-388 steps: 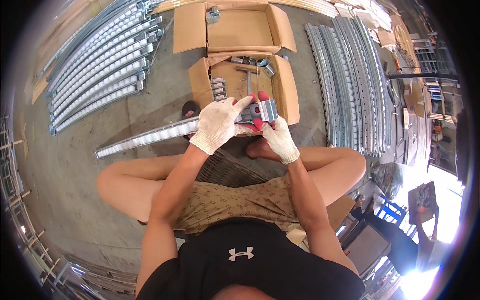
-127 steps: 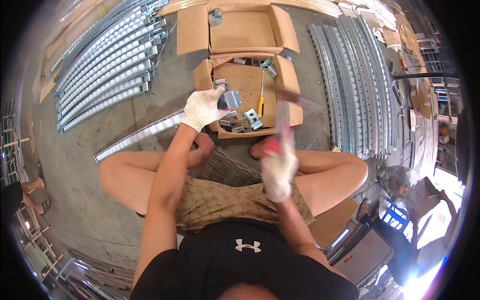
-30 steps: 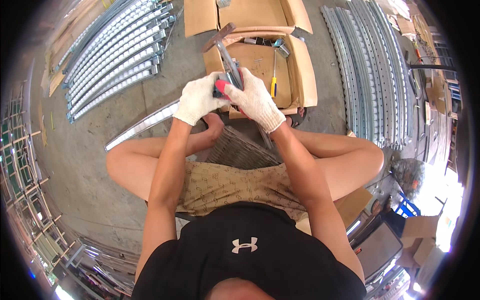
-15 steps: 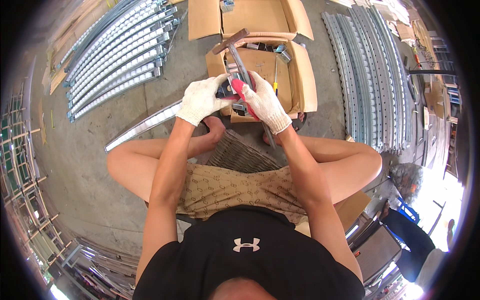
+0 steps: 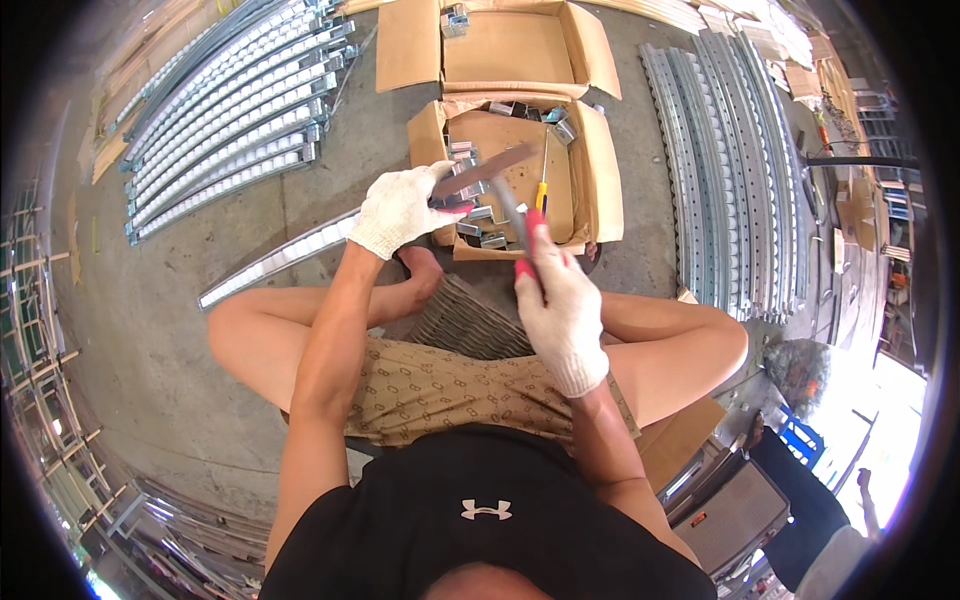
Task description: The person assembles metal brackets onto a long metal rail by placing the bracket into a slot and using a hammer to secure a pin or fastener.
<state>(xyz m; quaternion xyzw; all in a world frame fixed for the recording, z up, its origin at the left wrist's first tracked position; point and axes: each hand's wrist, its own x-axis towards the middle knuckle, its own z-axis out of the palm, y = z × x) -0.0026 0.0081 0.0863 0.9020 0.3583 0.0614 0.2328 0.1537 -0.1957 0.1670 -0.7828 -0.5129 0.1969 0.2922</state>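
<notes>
My right hand (image 5: 565,315), in a white knit glove with red on the fingers, is wrapped round the handle of a hammer (image 5: 512,212). The hammer's brown head (image 5: 486,171) is just right of my left hand (image 5: 395,210), over the near box, its handle blurred. My gloved left hand is closed at the upper end of a long roller track (image 5: 285,258), a metal rail with white rollers that slants to the floor at the left. That end is hidden by the glove and hammer head, so what sits on it does not show.
The open cardboard box (image 5: 605,180) before me holds metal brackets (image 5: 565,132) and a yellow-handled screwdriver (image 5: 542,190). Another open box (image 5: 410,45) stands beyond. Roller tracks (image 5: 225,130) lie left, metal rails (image 5: 710,170) right. A person (image 5: 800,500) is at the lower right.
My right hand has moved away from my left, back and to the right. The hammer came with it, its head lowering towards my left hand, which stays at the track's end.
</notes>
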